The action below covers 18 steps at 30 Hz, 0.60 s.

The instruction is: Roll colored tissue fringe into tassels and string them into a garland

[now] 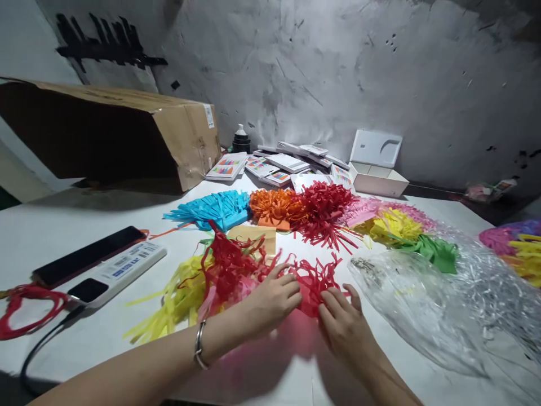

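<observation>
A red fringed tissue paper tassel [311, 285] lies between my hands at the front of the white table. My left hand [276, 296], with a silver bangle at the wrist, has its fingers curled at the tassel's left edge. Closed on the tassel's right side is my right hand [344, 318], its fingertips pressed to the paper. Just left of my left hand are another red tissue tassel [230, 259] and a yellow one [175, 299], with some pink paper under the red. The undersides of both hands are hidden.
Blue [215, 210], orange [276, 207] and dark red tassels [325, 206] lie behind. A clear plastic bag [414, 304] sits at right. At left are a phone [91, 254], a white power strip [127, 270] and a cardboard box [190, 141]. Flat printed packs [287, 163] are piled by the wall.
</observation>
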{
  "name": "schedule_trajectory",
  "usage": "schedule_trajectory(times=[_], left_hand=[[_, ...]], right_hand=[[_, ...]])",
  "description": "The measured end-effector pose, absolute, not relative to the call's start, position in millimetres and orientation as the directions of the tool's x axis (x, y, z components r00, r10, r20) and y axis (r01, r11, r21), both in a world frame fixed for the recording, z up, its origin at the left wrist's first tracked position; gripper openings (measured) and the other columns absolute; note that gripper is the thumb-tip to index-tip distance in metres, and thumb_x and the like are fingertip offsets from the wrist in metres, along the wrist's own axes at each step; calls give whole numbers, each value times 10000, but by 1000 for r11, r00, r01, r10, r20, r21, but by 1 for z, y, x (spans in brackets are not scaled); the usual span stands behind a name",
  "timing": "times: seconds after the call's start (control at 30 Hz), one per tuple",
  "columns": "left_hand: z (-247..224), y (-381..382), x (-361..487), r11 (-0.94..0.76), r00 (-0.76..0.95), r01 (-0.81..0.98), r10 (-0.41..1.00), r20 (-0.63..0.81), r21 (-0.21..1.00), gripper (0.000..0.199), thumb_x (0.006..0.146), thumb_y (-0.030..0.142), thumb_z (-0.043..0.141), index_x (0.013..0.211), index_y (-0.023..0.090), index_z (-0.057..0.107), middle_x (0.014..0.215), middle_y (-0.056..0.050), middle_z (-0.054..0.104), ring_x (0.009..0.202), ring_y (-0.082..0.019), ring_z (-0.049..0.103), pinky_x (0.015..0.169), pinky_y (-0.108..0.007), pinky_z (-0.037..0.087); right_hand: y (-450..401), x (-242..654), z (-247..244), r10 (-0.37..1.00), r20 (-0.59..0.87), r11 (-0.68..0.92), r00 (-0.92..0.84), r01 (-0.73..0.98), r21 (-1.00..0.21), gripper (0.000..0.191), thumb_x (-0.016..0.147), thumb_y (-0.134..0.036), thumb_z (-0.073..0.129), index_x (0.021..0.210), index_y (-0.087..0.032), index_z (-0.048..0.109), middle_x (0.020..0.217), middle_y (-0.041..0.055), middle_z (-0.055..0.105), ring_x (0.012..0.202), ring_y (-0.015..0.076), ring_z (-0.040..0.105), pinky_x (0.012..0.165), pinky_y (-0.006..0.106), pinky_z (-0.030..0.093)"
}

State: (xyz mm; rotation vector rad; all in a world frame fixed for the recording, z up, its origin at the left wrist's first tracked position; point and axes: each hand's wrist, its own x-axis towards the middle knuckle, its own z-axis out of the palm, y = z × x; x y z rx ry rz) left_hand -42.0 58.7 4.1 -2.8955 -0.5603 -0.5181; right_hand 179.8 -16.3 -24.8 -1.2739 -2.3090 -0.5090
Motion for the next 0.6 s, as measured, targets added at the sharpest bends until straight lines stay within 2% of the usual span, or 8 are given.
schedule_trajectory(times=[0.1, 0.17, 0.27, 0.33, 0.4, 0.43, 0.5, 0.6], left_hand=[[-3, 33, -32, -933, 880, 350, 299, 370, -79, 123, 891, 91, 578, 810, 183, 591, 793, -22, 647, 786, -196, 575, 1024, -442, 377], [-9, 17, -25, -934, 881, 354, 317, 352, -45, 133, 888, 81, 575, 805, 185, 582, 811, -27, 648, 784, -198, 570, 976, -419, 408], [-24, -3, -15, -936, 880, 352, 332, 340, 4, 88, 885, 111, 593, 835, 184, 599, 854, -38, 662, 824, -213, 585, 993, -428, 420], [-37, -12, -10, -936, 879, 352, 339, 336, 23, 82, 896, 120, 572, 875, 180, 624, 863, -46, 677, 856, -224, 603, 998, -434, 440], [-49, -18, -9, -928, 867, 366, 365, 340, 62, 151, 906, 84, 516, 933, 169, 638, 905, -58, 697, 881, -218, 620, 952, -397, 490], [-53, -20, -10, -925, 864, 371, 377, 333, 86, 190, 903, 59, 492, 973, 160, 638, 954, -69, 704, 902, -212, 626, 929, -375, 511], [-56, -22, -14, -915, 862, 384, 403, 308, 123, 231, 896, 30, 478, 1031, 142, 628, 1045, -90, 702, 948, -209, 631, 906, -349, 537], [-51, -26, -21, -908, 880, 395, 417, 227, 139, 199, 893, 25, 503, 1004, 141, 621, 1013, -86, 699, 935, -222, 633, 872, -354, 558]], right_hand=[[-56, 202, -14, 820, 508, 305, -264, 952, 3, 110, 884, -170, 521, 898, -208, 623, 1007, 112, 694, 976, 292, 608, 986, 538, 343], [-78, 205, -3, 822, 538, 269, -187, 960, -77, 201, 899, -165, 514, 1066, -191, 624, 1142, 142, 671, 1037, 296, 609, 955, 509, 403], [-97, 189, 8, 792, 572, 402, -214, 888, -224, 439, 907, -70, 458, 1340, -133, 500, 1324, 159, 597, 1230, 237, 553, 1001, 389, 467], [-100, 169, 5, 812, 511, 489, -280, 805, -336, 507, 902, -35, 409, 1401, -117, 445, 1381, 140, 579, 1306, 178, 516, 1042, 307, 474], [-96, 153, -8, 849, 413, 496, -330, 767, -407, 521, 924, -55, 386, 1441, -115, 413, 1417, 118, 571, 1327, 160, 513, 1060, 296, 479], [-93, 148, -17, 865, 377, 477, -332, 776, -413, 513, 941, -78, 387, 1451, -119, 412, 1423, 112, 572, 1331, 175, 516, 1070, 329, 479], [-87, 149, -37, 892, 350, 412, -287, 836, -364, 456, 966, -145, 423, 1418, -138, 479, 1410, 118, 588, 1333, 251, 520, 1094, 464, 450], [-81, 173, -59, 912, 398, 200, -96, 953, -228, 312, 967, -228, 488, 1228, -169, 648, 1249, 166, 686, 1200, 367, 606, 1050, 665, 374]])
